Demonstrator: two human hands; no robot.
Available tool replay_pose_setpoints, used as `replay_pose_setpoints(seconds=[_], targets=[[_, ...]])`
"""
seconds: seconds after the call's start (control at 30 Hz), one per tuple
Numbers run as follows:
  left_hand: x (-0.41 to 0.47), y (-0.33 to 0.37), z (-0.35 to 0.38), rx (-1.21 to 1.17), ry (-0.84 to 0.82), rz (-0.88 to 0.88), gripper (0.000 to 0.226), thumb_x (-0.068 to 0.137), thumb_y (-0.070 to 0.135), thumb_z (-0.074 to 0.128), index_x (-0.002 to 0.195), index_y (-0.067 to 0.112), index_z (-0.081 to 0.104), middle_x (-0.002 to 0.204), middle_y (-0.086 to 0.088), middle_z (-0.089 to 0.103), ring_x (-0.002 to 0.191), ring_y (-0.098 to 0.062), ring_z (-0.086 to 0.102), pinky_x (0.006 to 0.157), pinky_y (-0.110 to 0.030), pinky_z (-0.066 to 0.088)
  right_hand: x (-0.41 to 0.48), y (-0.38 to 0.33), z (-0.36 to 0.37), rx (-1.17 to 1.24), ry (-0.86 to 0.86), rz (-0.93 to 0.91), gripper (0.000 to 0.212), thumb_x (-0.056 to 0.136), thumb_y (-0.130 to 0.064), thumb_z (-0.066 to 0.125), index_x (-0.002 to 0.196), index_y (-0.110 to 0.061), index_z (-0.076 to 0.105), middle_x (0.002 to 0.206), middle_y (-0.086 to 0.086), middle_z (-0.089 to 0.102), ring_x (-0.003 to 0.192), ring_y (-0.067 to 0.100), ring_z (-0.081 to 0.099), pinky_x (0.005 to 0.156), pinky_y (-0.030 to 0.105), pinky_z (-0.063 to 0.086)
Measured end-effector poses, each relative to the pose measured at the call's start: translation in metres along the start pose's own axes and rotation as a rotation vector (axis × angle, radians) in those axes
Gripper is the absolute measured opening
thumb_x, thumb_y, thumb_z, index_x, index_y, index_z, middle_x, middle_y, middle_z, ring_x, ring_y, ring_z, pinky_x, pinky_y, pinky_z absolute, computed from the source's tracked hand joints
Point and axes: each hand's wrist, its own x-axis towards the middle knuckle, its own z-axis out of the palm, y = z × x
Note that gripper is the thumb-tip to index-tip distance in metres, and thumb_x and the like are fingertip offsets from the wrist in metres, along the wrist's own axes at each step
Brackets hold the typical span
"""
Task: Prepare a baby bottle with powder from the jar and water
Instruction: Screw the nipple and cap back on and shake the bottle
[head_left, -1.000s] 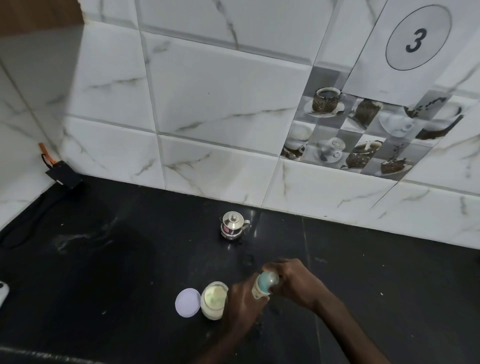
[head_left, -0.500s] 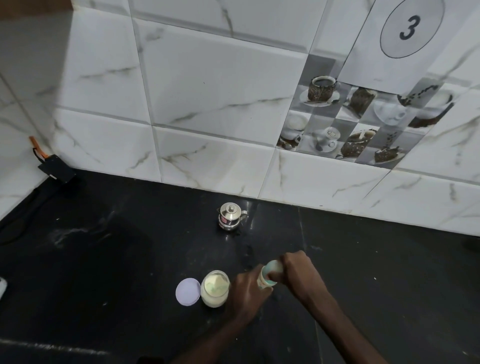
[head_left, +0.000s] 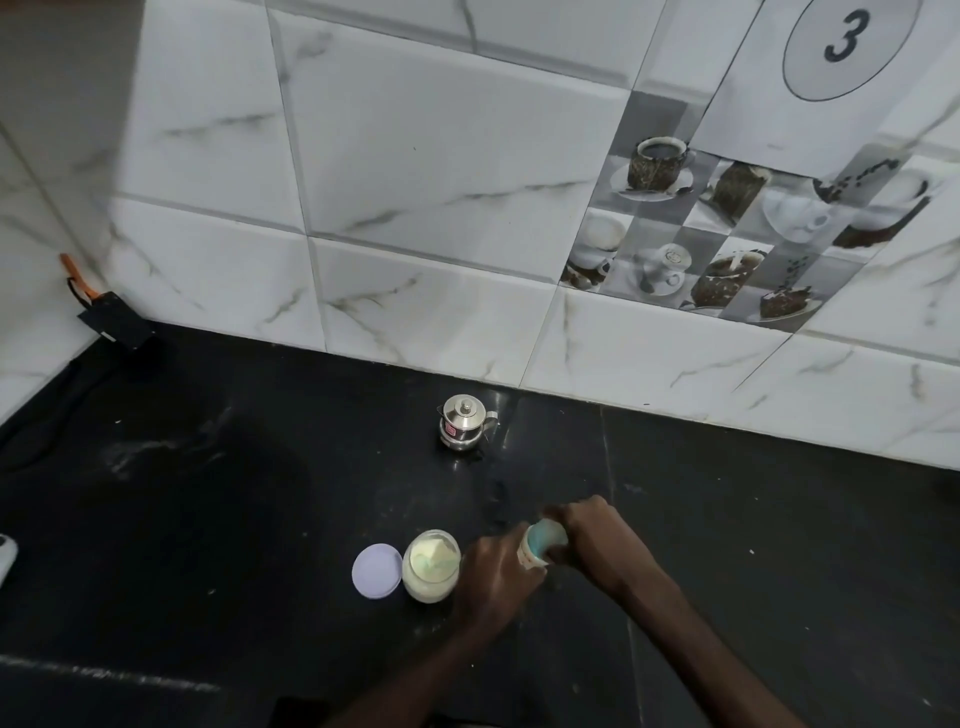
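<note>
A baby bottle (head_left: 537, 545) with a light blue top stands on the black counter between my hands. My left hand (head_left: 493, 577) wraps its lower body, hiding most of it. My right hand (head_left: 592, 535) grips the blue top from the right. Just left of my left hand stands the open glass jar (head_left: 431, 569) with pale yellow powder inside. Its round lilac lid (head_left: 376, 570) lies flat on the counter, touching the jar's left side. A small steel pot (head_left: 464, 428) with a lid and spout stands farther back, near the tiled wall.
The black counter (head_left: 208, 519) runs to a white tiled wall at the back and left. A black plug with an orange tab (head_left: 111, 319) and its cable sit in the far left corner. A white object (head_left: 5, 558) shows at the left edge.
My hands stay on the bottle; the right hand has shifted its grip around the blue top. The view has tilted slightly, so everything sits a little lower in the picture.
</note>
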Motion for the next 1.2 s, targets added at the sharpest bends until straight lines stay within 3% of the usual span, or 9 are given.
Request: replay_pose_setpoints(seconds=[0.1,0.23,0.3,0.47,0.57,0.63,0.73,0.93,1.2], targets=[[0.004,0.003,0.003,-0.011,0.018,-0.004,0.038,0.074,0.055,0.059,0.105,0.033,0.062,0.085,0.007,0.075,0.078,-0.014,0.072,0.069,-0.030,0.055,0.000,-0.007,-0.003,0.008,0.046,0.096,0.024,0.081,-0.027,0.077,0.102,-0.016,0.073,0.093,0.005,0.071,0.089,0.024,0.072,0.066,0.025,0.046],[0.002,0.007,0.006,-0.014,0.015,-0.006,0.044,0.078,0.061,0.054,0.114,0.038,0.063,0.094,0.008,0.076,0.089,-0.013,0.073,0.078,-0.033,0.057,0.001,-0.012,0.003,0.022,0.101,0.207,0.033,0.084,-0.034,0.079,0.094,-0.005,0.068,0.075,-0.001,0.051,0.074,0.021,0.063,0.062,0.030,0.045],[-0.001,0.003,0.010,-0.022,0.014,-0.016,0.043,0.079,0.062,0.055,0.115,0.039,0.063,0.095,0.009,0.077,0.089,-0.012,0.073,0.078,-0.032,0.057,0.001,-0.014,0.007,0.047,0.093,0.243,0.039,0.087,-0.040,0.078,0.094,-0.004,0.066,0.074,-0.001,0.049,0.081,0.025,0.067,0.063,0.030,0.044],[-0.008,0.005,0.013,-0.022,-0.043,-0.060,0.053,0.075,0.066,0.054,0.120,0.041,0.063,0.103,0.012,0.077,0.096,-0.007,0.072,0.085,-0.030,0.057,0.000,-0.011,0.012,-0.010,-0.078,0.281,0.064,0.088,-0.060,0.071,0.124,-0.007,0.060,0.116,0.015,0.068,0.111,0.035,0.067,0.081,0.036,0.050],[-0.005,0.008,0.006,-0.022,-0.029,-0.076,0.047,0.077,0.069,0.059,0.112,0.039,0.064,0.095,0.012,0.075,0.088,-0.005,0.071,0.079,-0.030,0.058,0.001,0.009,0.019,0.140,-0.108,0.211,0.102,0.081,-0.047,0.082,0.158,-0.015,0.023,0.134,0.018,0.064,0.122,0.036,0.063,0.098,0.039,0.050],[-0.004,0.006,0.000,-0.042,-0.054,-0.084,0.037,0.079,0.057,0.066,0.109,0.036,0.066,0.094,0.009,0.075,0.087,-0.008,0.072,0.075,-0.028,0.057,-0.003,0.018,0.025,0.348,-0.090,0.133,0.112,0.077,-0.039,0.087,0.160,-0.035,0.013,0.139,0.006,0.062,0.123,0.027,0.065,0.102,0.034,0.049],[-0.002,0.003,-0.010,-0.006,-0.082,-0.092,0.037,0.076,0.058,0.066,0.102,0.031,0.066,0.091,0.008,0.075,0.084,-0.011,0.071,0.070,-0.029,0.055,-0.010,0.025,0.048,0.614,-0.034,0.056,0.104,0.081,-0.034,0.083,0.151,-0.062,0.012,0.141,-0.009,0.062,0.118,0.007,0.068,0.103,0.035,0.054],[-0.001,0.001,-0.013,0.095,-0.174,-0.001,0.043,0.078,0.064,0.053,0.092,0.025,0.065,0.089,0.003,0.075,0.083,-0.017,0.071,0.072,-0.037,0.057,-0.023,0.023,0.080,0.816,0.089,0.058,0.095,0.090,-0.046,0.077,0.156,-0.059,0.010,0.143,-0.025,0.057,0.123,0.005,0.065,0.106,0.041,0.054],[-0.005,0.011,-0.026,0.017,-0.192,-0.027,0.040,0.073,0.056,0.070,0.096,0.024,0.069,0.092,0.005,0.077,0.084,-0.012,0.071,0.067,-0.021,0.042,-0.023,0.027,0.075,0.721,0.114,0.029,0.080,0.090,-0.044,0.076,0.150,-0.056,0.024,0.132,-0.034,0.058,0.117,-0.002,0.065,0.100,0.035,0.056]])
